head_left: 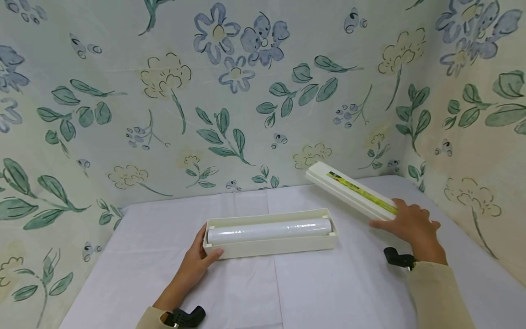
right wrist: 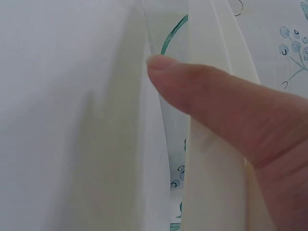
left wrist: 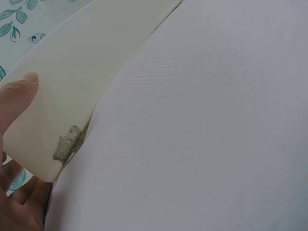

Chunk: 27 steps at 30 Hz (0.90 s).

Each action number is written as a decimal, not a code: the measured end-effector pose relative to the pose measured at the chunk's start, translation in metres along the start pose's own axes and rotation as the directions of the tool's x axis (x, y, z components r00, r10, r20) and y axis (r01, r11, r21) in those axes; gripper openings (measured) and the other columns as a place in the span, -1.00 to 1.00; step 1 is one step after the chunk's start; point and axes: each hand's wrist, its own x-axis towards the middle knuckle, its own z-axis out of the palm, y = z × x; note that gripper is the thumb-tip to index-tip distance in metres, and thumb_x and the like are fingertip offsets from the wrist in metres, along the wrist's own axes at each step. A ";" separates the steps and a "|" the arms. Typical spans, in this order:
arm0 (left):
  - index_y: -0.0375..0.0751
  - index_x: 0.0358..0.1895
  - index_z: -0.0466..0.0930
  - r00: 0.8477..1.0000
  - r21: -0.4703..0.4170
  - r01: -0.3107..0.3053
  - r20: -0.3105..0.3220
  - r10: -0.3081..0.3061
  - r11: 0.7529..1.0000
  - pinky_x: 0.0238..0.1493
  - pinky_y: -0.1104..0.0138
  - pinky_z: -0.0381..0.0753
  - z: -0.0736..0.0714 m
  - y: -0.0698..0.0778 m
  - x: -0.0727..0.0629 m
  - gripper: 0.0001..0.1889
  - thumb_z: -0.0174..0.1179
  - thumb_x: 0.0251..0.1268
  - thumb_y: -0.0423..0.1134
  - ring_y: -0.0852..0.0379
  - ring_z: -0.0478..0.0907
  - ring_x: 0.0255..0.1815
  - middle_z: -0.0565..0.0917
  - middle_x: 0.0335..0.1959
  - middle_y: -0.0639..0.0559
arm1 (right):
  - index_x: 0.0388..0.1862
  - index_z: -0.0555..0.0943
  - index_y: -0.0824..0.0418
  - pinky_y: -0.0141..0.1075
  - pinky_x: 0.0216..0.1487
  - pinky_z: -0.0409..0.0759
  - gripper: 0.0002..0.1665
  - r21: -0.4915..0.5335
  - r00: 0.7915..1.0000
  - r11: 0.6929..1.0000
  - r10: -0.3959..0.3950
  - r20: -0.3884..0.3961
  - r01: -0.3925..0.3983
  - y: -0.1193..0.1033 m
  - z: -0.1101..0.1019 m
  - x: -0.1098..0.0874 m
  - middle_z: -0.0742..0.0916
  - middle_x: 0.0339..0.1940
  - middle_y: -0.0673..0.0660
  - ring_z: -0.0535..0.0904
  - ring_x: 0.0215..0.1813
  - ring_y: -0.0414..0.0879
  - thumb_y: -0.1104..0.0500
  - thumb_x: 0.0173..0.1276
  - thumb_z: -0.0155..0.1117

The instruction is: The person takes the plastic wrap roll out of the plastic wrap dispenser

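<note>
A long cream plastic box (head_left: 275, 249) rests on the white cloth, its top uncovered. Inside lies a shiny white roll of plastic film (head_left: 269, 231), spanning nearly the full length. My left hand (head_left: 195, 262) grips the box's left end, thumb on the front wall and fingers round the end. In the left wrist view, a greyish patch (left wrist: 67, 144) marks the box wall near its lower edge. Up and to the right, my right hand (head_left: 412, 226) holds the matching lid (head_left: 349, 189) by its near end. The lid slants, with a yellow-green label (head_left: 363, 193) along it.
A white cloth (head_left: 242, 292) with fold lines covers the table. Behind it and to the right rise walls of floral fabric (head_left: 238, 155), close to the lid's far end. A black wrist camera (head_left: 189, 316) sits on the left wrist, another (head_left: 398, 258) on the right.
</note>
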 end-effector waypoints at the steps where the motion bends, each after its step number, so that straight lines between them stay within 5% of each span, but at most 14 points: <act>1: 0.18 0.54 -0.13 1.000 -0.001 -0.004 0.001 0.004 1.000 0.31 0.02 0.32 0.000 -0.001 0.000 -0.07 0.32 0.24 -0.05 -0.10 0.24 0.42 0.20 0.47 -0.04 | 0.38 0.15 0.38 0.47 -0.30 0.19 0.42 -0.002 1.000 1.000 0.005 0.006 -0.005 0.001 0.000 0.000 0.42 -0.11 0.55 0.26 -0.12 0.47 -0.56 -0.20 0.37; 8: 0.13 0.55 -0.15 1.000 0.002 -0.004 0.000 0.004 1.000 0.31 0.03 0.32 0.000 0.002 -0.001 -0.07 0.31 0.26 -0.09 -0.11 0.25 0.41 0.21 0.47 -0.07 | 0.40 0.10 0.41 0.54 -0.24 0.15 0.49 -0.008 0.999 0.999 0.031 0.031 -0.031 0.011 -0.003 0.002 0.39 -0.07 0.60 0.24 -0.07 0.54 -0.61 -0.21 0.32; 16: -0.06 0.56 -0.14 1.000 0.026 0.011 0.009 -0.012 1.000 0.30 0.00 0.32 -0.001 0.027 -0.008 -0.08 0.29 0.28 -0.15 -0.17 0.25 0.40 0.20 0.47 -0.16 | 0.40 0.08 0.43 0.58 -0.22 0.11 0.49 -0.001 0.998 0.999 0.047 0.048 -0.047 0.016 -0.005 0.001 0.37 -0.06 0.64 0.22 -0.05 0.59 -0.62 -0.18 0.30; 27: -0.08 0.56 -0.15 1.000 0.035 0.007 0.010 -0.008 0.999 0.30 -0.03 0.31 -0.001 0.032 -0.010 -0.08 0.28 0.29 -0.16 -0.20 0.23 0.41 0.18 0.47 -0.18 | 0.35 0.10 0.47 0.62 -0.19 0.08 0.45 -0.002 0.993 0.995 0.098 0.059 -0.098 0.024 -0.010 -0.003 0.40 -0.11 0.63 0.23 -0.08 0.57 -0.57 -0.16 0.33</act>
